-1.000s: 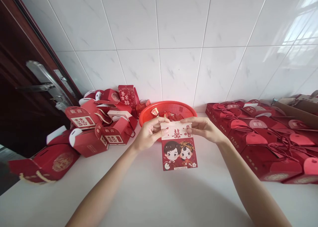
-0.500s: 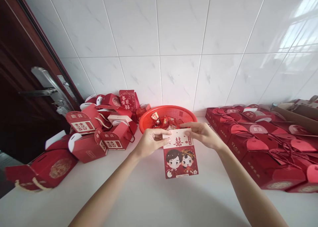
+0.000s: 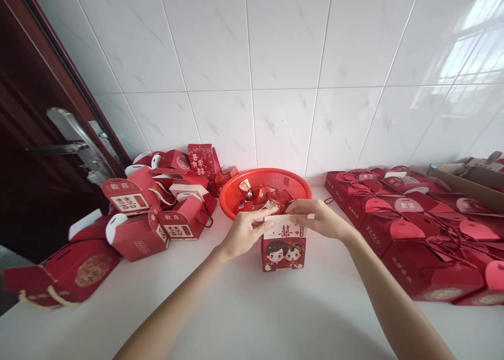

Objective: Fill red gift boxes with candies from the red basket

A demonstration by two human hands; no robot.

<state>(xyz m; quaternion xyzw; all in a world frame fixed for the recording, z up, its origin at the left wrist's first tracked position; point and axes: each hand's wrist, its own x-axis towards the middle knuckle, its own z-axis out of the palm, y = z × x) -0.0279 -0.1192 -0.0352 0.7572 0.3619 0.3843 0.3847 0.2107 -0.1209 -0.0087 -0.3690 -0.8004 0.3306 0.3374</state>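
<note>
Both hands (image 3: 244, 233) pinch the box's (image 3: 284, 250) white top edge; uneven pulling might crease it, though fingers partly hide it.

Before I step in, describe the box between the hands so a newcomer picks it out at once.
On the white table, find the round red basket near the tiled wall. Just on its near side, the left hand and right hand pinch the pale top of a small box. Unlike the piled boxes at left and the box rows at right, its front shows two cartoon faces.
</note>
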